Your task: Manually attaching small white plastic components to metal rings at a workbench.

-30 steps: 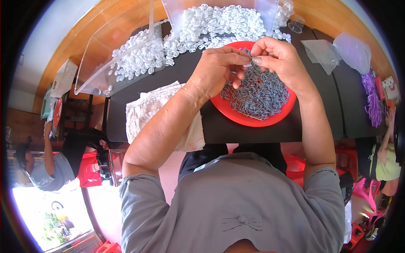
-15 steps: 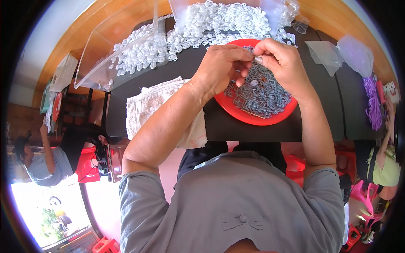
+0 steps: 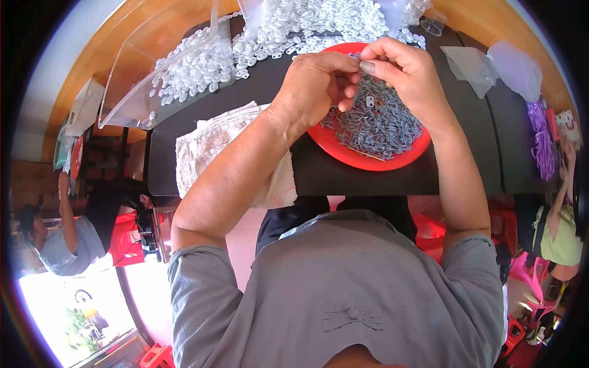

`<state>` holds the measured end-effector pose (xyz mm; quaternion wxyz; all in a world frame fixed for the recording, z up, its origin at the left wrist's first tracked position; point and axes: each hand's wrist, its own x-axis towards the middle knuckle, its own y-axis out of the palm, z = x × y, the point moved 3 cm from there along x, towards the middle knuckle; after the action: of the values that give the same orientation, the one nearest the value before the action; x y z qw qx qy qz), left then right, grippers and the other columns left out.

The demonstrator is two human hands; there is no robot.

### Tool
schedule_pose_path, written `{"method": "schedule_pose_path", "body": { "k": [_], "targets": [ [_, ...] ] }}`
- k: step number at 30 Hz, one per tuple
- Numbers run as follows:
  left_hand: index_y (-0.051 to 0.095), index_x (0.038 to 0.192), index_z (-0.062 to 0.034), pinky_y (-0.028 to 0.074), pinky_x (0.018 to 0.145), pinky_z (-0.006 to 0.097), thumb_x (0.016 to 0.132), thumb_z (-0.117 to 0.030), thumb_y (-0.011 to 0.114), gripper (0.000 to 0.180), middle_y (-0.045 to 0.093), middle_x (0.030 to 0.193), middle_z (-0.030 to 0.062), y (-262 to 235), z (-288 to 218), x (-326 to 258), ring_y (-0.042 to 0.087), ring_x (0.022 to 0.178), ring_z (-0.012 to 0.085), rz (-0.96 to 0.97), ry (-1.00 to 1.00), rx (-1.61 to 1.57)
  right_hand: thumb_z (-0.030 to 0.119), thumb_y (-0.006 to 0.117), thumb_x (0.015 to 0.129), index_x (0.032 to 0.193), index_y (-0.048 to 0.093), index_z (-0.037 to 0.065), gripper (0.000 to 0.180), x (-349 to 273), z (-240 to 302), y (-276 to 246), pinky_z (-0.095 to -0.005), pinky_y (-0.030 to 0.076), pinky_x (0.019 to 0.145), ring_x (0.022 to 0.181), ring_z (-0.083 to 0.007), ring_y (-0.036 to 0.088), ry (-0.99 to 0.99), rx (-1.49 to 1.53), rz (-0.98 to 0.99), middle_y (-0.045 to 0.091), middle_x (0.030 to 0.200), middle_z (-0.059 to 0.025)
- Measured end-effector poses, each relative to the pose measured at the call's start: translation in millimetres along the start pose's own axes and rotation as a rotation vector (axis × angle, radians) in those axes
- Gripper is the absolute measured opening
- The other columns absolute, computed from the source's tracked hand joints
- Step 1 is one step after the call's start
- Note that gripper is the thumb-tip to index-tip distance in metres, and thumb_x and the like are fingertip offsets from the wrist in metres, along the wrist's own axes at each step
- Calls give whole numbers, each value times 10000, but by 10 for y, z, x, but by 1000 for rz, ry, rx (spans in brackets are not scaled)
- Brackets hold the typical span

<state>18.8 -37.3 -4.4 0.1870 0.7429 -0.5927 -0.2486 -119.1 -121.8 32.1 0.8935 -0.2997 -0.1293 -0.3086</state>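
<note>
My left hand (image 3: pixel 322 86) and my right hand (image 3: pixel 406 70) meet over the far part of a red plate (image 3: pixel 334 153), fingertips nearly touching. Each hand pinches with thumb and forefinger; what lies between them is too small to make out. The other fingers of my left hand curl in loosely. Many small, thin grey pieces (image 3: pixel 389 132) fill the plate. Among them lies one whitish piece with two holes (image 3: pixel 370 102), below the fingertips, along with a few brownish bits.
A folded, stained white cloth (image 3: pixel 211 144) lies left of the plate on the dark table (image 3: pixel 368 183). Beyond are heaps of whitish oval pieces (image 3: pixel 325 21) and a clear plastic bin (image 3: pixel 132 83). Plastic bags (image 3: pixel 515 70) and purple cord (image 3: pixel 540 141) lie right. Other people sit at both sides.
The whole view has shifted slightly, so the table sits higher in the picture. My joined fingertips have moved a little farther out over the plate. Both hands keep their pinch.
</note>
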Motion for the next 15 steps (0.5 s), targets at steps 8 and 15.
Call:
{"method": "schedule_pose_path", "body": {
  "k": [8, 15],
  "targets": [
    [662, 819, -40, 498, 591, 357, 728, -97, 686, 110, 607, 769, 91, 82, 9, 8, 595, 639, 246, 102, 799, 1257, 68, 626, 867, 869, 585, -8, 86, 21, -21, -135, -251, 429, 604, 648, -78, 507, -41, -80, -104, 558, 665, -21],
    [665, 820, -82, 536, 713, 399, 673, -176, 759, 198, 579, 905, 55, 239, 221, -25, 576, 960, 259, 195, 825, 1730, 67, 624, 861, 872, 590, -8, 83, -5, -6, -109, -267, 435, 584, 621, -96, 528, -110, -31, -132, 580, 670, -44]
  ]
}}
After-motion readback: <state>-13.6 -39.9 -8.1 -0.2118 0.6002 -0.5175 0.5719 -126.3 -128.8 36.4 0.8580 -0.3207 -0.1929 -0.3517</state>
